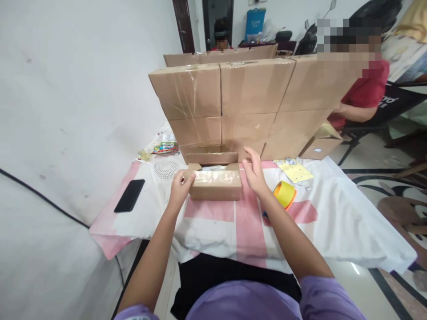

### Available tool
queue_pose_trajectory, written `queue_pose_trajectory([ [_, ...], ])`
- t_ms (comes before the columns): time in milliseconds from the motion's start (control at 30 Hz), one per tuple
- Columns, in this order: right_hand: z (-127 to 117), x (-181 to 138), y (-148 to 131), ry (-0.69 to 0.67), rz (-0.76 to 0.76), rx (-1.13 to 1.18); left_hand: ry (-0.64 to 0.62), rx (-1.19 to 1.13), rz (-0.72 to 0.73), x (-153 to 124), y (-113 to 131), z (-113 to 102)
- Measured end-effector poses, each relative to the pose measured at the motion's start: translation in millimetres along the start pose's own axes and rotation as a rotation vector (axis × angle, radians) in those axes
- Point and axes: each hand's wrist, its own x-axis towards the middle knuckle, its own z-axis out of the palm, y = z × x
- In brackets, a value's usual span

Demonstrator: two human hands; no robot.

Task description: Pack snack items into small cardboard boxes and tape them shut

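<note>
A small cardboard box (215, 193) lies in front of me, its back flap raised and clear tape across its near top edge. Something pale shows inside through the gap; I cannot tell what it is. My left hand (181, 187) grips the box's left end, thumb on the taped flap and fingers bent at the side. Just right of the box, my right hand (255, 172) is raised with its fingers apart and holds nothing. By my right forearm sits a yellow tape roll (284, 194) with an orange rim, partly hidden.
A wall of stacked cardboard boxes (255, 86) stands behind the small box. A black phone (129, 196) lies at left, a yellow sheet (295, 171) at right. An open carton (319, 146) stands at the far right. Two people are beyond the stack, one in a red sleeve (370, 91).
</note>
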Motion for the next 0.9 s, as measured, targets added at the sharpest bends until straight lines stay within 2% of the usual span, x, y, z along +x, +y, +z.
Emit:
queue_pose_trajectory([
  [33,4,7,1,0.001,0.019,-0.001,0.037,0.041,-0.006,1,7,3],
  [67,7,14,1,-0.061,0.033,-0.011,0.070,0.106,0.012,2,14,5],
  [100,8,17,-1,-0.158,0.034,-0.034,0.076,0.191,0.056,2,22,8],
  [133,7,17,-5,-0.257,0.014,-0.076,0.031,0.282,0.127,2,31,10],
  [200,-4,6,-14,-0.366,-0.065,-0.216,-0.189,0.444,0.289,1,45,14],
  [233,-15,-5,-18,-0.353,-0.099,-0.288,-0.318,0.494,0.349,0,50,16],
  [267,-29,-20,-21,-0.273,-0.115,-0.345,-0.426,0.529,0.387,-1,53,19],
  [300,-45,-38,-21,-0.122,-0.103,-0.384,-0.496,0.558,0.407,-2,54,21],
  [333,-61,-57,-18,0.068,-0.066,-0.403,-0.522,0.581,0.411,-3,53,23],
  [367,-77,-76,-13,0.314,0.002,-0.405,-0.521,0.595,0.406,-4,51,25],
  [400,-90,-94,-4,0.542,0.111,-0.379,-0.511,0.597,0.400,-4,48,26],
  [433,-101,-109,6,0.653,0.227,-0.312,-0.498,0.591,0.390,-4,46,27],
  [467,-108,-122,18,0.654,0.342,-0.228,-0.483,0.580,0.379,-5,44,28],
  [533,-111,-135,40,0.452,0.505,-0.086,-0.462,0.556,0.353,-5,42,28],
  [600,-103,-137,54,0.242,0.549,0.000,-0.464,0.530,0.327,-6,44,26],
  [633,-98,-135,56,0.191,0.537,0.040,-0.470,0.515,0.309,-5,46,25],
  [733,-80,-129,43,0.211,0.476,0.202,-0.491,0.445,0.228,0,53,21],
  [900,-47,-130,-15,0.303,0.363,0.418,-0.490,0.228,0.066,-2,84,21],
])
